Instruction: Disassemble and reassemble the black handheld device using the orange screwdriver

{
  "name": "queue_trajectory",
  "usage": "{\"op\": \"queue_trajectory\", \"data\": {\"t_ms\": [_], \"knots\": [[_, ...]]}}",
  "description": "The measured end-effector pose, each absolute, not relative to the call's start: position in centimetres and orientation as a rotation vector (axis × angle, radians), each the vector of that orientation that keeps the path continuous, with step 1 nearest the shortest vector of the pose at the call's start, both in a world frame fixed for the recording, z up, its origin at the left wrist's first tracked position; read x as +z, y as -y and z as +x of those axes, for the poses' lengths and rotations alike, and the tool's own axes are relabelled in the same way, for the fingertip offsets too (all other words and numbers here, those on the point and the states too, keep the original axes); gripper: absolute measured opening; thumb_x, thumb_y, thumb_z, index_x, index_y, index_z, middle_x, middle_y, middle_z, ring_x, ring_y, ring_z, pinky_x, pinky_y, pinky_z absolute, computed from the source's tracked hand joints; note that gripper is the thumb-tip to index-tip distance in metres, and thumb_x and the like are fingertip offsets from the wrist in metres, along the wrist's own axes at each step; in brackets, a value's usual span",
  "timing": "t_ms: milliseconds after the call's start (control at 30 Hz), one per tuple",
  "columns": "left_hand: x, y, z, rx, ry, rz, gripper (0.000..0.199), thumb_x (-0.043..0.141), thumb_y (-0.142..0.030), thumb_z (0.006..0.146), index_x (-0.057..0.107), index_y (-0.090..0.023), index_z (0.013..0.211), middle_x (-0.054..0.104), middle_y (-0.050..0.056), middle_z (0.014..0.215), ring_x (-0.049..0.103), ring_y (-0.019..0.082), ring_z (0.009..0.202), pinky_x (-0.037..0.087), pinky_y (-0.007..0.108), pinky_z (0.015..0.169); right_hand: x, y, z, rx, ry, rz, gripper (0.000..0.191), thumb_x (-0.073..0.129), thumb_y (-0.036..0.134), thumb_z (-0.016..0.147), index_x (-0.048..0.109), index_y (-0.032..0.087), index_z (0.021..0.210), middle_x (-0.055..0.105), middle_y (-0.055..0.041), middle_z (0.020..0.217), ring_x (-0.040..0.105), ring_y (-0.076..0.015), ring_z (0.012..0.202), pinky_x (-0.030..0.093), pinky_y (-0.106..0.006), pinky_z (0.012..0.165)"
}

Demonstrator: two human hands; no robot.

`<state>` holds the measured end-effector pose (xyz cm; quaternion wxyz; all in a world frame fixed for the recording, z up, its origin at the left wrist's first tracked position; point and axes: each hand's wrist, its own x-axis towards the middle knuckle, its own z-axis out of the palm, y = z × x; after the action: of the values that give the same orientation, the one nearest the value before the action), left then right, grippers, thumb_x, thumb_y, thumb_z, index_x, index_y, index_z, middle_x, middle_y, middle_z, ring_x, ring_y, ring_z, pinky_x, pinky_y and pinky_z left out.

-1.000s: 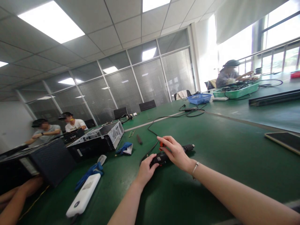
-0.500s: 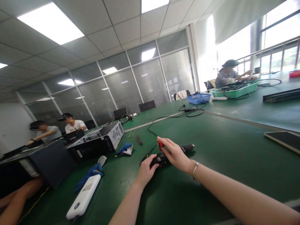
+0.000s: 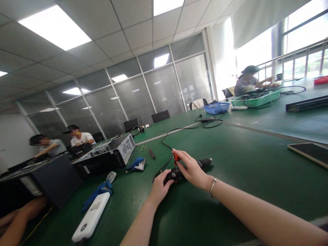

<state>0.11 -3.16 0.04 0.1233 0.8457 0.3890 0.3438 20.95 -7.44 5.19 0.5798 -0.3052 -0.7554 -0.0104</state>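
A black cylindrical power tool (image 3: 176,174) with a metal tip at its right end lies on the green table (image 3: 230,167). My left hand (image 3: 160,186) is closed round the tool's left end. Over its middle, my right hand (image 3: 191,169) pinches a small orange-red piece (image 3: 176,157) that stands up from the tool. A black cable (image 3: 166,163) runs from near the tool toward the back of the table. How the orange piece meets the tool is partly hidden by my fingers.
Left of my hands are a white power strip (image 3: 91,216), blue gloves (image 3: 138,163) and an open computer case (image 3: 112,153). A phone (image 3: 311,152) lies at right. Behind stand a blue basket (image 3: 216,108) and a green basket (image 3: 256,99). Three people sit farther off; another person's arm shows lower left.
The orange-red piece has turned slightly between my right fingers, and the view has shifted a little. Both hands keep nearly the same place.
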Motion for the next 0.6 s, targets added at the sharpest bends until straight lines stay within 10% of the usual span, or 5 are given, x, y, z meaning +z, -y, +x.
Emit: {"op": "queue_trajectory", "data": {"t_ms": [600], "knots": [[-0.23, 2.95, -0.02, 1.008, -1.127, 2.471, 0.041, 0.065, -0.019, 0.08, 0.06, -0.023, 0.12, 0.065, 0.005, 0.122, 0.06, 0.023, 0.113, 0.044, 0.041, 0.104, 4.94, 7.14, 21.05, -0.075, 1.755, -0.777, 0.05, 0.049, 0.022, 0.092, 0.038, 0.03, 0.14, 0.055, -0.0074, 0.106, 0.059, -0.0191, 0.091, 0.055, -0.035, 0.079]]}}
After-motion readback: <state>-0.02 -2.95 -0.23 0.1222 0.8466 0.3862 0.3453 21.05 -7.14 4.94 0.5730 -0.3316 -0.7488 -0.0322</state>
